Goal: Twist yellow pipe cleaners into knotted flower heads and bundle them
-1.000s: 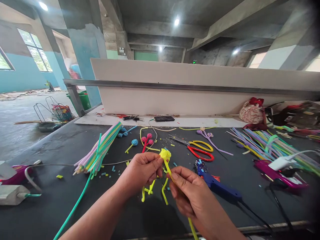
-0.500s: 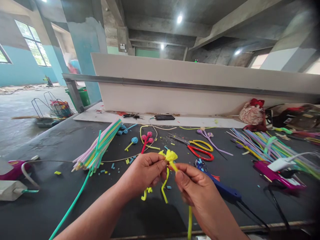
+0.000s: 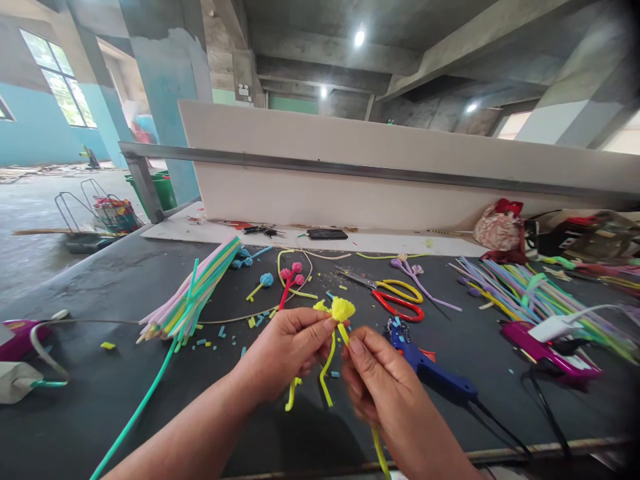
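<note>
Between my hands is a yellow pipe-cleaner flower [image 3: 343, 309], its fluffy head at the top and yellow stems hanging below. My left hand [image 3: 287, 343] pinches it at the base of the head, thumb against the fingers. Lower down, my right hand [image 3: 377, 373] is closed on a yellow pipe cleaner [image 3: 379, 452] whose long tail runs out beneath the palm. A blue hot glue gun [image 3: 435, 370] lies just right of my right hand. Beyond the hands are scissors [image 3: 395, 297] with red and yellow handles, a red pipe-cleaner flower stem [image 3: 290, 280] and a blue one [image 3: 267, 280].
A pipe-cleaner bundle [image 3: 193, 293] lies at left, another [image 3: 540, 293] at right beside a magenta power strip [image 3: 553, 350]. Cut scraps dot the dark table [image 3: 150, 413]. At the back are a phone [image 3: 327, 234], a drawstring pouch [image 3: 499, 227] and a white panel [image 3: 350, 200].
My right hand has slid a little down and left along the yellow stem, away from the flower head. My left hand keeps its pinch. The view has shifted slightly.
</note>
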The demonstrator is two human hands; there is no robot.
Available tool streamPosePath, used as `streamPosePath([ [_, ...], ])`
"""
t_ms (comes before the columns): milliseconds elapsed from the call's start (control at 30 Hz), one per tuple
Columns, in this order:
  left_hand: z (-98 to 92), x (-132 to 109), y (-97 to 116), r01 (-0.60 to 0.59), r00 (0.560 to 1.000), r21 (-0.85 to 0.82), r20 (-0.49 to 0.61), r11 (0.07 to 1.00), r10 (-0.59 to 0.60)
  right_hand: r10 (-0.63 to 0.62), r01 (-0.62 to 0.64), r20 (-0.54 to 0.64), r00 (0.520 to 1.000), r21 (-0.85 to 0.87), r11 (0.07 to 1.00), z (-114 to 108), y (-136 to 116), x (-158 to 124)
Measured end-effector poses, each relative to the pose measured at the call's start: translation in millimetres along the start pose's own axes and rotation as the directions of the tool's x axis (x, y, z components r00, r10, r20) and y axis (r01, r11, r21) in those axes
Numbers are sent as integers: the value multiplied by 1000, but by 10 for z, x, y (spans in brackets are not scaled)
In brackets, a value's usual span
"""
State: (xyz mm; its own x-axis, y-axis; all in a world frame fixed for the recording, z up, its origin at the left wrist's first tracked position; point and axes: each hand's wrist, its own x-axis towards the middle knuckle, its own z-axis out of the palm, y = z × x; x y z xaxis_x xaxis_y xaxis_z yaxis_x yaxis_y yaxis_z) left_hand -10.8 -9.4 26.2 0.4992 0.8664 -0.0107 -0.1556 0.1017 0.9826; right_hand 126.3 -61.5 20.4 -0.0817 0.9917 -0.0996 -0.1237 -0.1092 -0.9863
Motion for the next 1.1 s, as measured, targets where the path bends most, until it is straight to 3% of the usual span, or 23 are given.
streamPosePath([
  [333,41,-20,2,-13,999,-48,31,999,15,-13,11,-44,999,-51,999,80,16,-8],
  [767,47,-12,-32,-37,998,-39,48,999,39,-59,61,-27,998,53,997,60,57,11],
  [1100,51,38,-65,-13,998,-143,-68,990,4,-70,70,-15,997,34,997,85,73,21],
])
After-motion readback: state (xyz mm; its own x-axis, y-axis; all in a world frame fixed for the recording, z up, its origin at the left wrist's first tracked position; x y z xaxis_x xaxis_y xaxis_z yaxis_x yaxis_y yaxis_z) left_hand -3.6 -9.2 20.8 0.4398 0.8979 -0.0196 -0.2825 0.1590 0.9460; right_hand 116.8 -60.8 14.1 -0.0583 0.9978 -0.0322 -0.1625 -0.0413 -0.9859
